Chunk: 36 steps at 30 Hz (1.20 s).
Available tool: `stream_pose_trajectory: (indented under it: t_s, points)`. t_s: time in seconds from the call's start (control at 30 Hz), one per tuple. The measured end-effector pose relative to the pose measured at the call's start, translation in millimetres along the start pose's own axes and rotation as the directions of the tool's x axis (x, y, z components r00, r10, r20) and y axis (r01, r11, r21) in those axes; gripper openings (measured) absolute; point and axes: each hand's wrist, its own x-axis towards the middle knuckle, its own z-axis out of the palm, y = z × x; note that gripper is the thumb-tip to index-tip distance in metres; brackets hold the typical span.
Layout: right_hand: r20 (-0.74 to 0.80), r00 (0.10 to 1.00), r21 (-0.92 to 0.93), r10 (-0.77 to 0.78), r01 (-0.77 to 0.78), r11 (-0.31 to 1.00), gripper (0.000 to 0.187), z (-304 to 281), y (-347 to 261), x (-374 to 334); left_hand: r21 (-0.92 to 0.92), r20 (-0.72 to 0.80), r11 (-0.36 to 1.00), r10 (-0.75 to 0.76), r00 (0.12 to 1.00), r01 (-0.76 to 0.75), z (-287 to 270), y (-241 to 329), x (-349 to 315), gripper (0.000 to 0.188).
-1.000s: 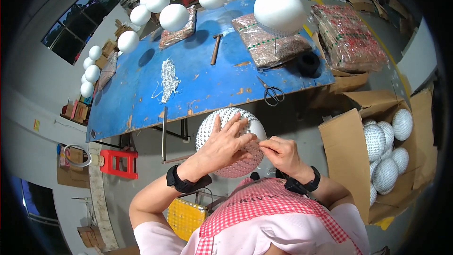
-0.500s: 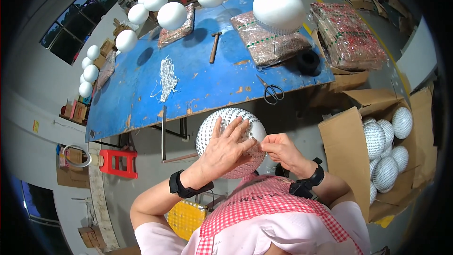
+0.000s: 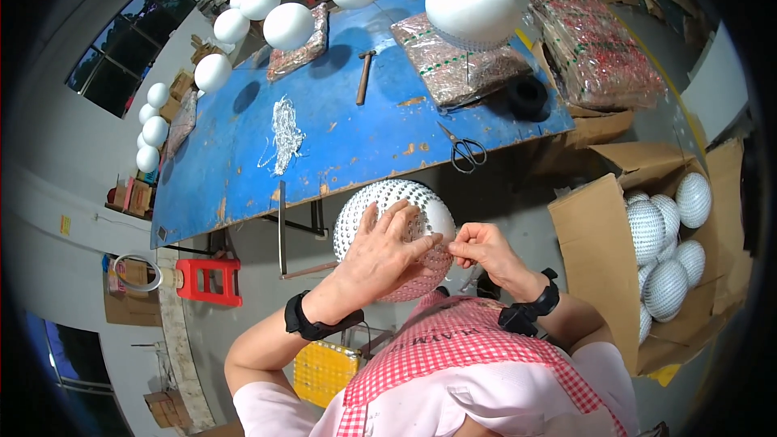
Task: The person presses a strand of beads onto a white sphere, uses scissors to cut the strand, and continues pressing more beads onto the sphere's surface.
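Between my hands is a large white ball (image 3: 394, 192), mostly covered in rows of small silvery studs, with a smooth bare patch on its right side. My left hand (image 3: 384, 250) lies over its near face, fingers spread, the index fingertip at the edge of the bare patch. Close beside the ball's right edge, my right hand (image 3: 484, 254) has thumb and fingers pinched together. What they pinch is too small to make out. The ball's underside is hidden by my left hand and the checked apron (image 3: 453, 346).
Ahead stands a blue table (image 3: 340, 137) with a silvery strand bundle (image 3: 286, 136), hammer (image 3: 365, 79), scissors (image 3: 465, 150), black roll (image 3: 528, 99) and wrapped packs (image 3: 453, 73). White balls (image 3: 289, 27) stand around it. At right, a carton (image 3: 595, 255) holds studded balls (image 3: 666, 290). A red stool (image 3: 210, 282) stands left.
My right hand has drawn slightly away from the ball's edge, still pinched. My left index finger has shifted a little along the bare patch. The view has tilted slightly.
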Motion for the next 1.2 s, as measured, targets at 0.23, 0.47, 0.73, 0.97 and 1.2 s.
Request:
stream_pose_trajectory:
  t_s: [0.23,0.47,0.73,0.97,1.2]
  points:
    - [0.009,0.997,-0.050,-0.074,0.074,0.996,0.015,-7,-4,-1,0.006,0.024,1.000,-0.014,1.000,0.013,2,6,9,0.043]
    - [-0.006,1.000,-0.138,0.002,-0.002,0.990,0.014,-20,-7,2,0.053,0.092,0.998,0.014,0.996,-0.019,-10,3,18,0.040]
    - [0.015,0.994,-0.099,-0.111,0.112,0.989,0.009,-24,-6,-3,-0.059,0.092,0.998,0.024,0.995,-0.018,-2,8,33,0.041]
    - [0.017,0.887,-0.479,-0.462,0.413,0.775,0.010,-30,-6,-5,-0.132,0.140,0.991,-0.002,0.990,0.020,-7,8,45,0.038]
    - [0.142,0.988,0.017,0.057,-0.060,0.998,0.012,-45,-10,10,-0.099,0.145,0.993,0.075,0.987,-0.061,4,-3,48,0.044]
